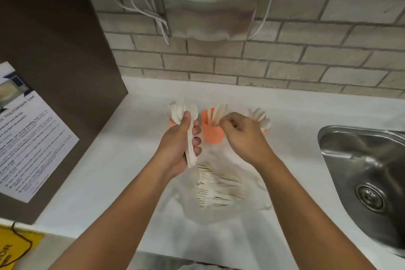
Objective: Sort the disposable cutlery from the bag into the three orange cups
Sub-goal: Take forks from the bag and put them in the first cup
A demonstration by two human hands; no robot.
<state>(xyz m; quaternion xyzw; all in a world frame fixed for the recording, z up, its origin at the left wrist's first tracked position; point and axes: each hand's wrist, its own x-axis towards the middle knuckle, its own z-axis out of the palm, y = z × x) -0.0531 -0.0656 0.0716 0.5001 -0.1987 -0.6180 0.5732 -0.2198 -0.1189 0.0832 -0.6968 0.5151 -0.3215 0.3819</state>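
On the bench (105, 160), all three cups (212, 136) already have stuff in them, sitting at 12 o'clock from the bag (190, 208). Left hand (178, 149) grips a bundle (180, 112). Right hand (243, 136) is curled over the middle one, can't tell if it's pinching anything. Plenty of forks (217, 190) left in the bag, so maybe halfway.

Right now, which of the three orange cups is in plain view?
The middle cup, between the hands. The left cup is mostly hidden behind the left hand and its cutlery; the right cup behind the right hand.
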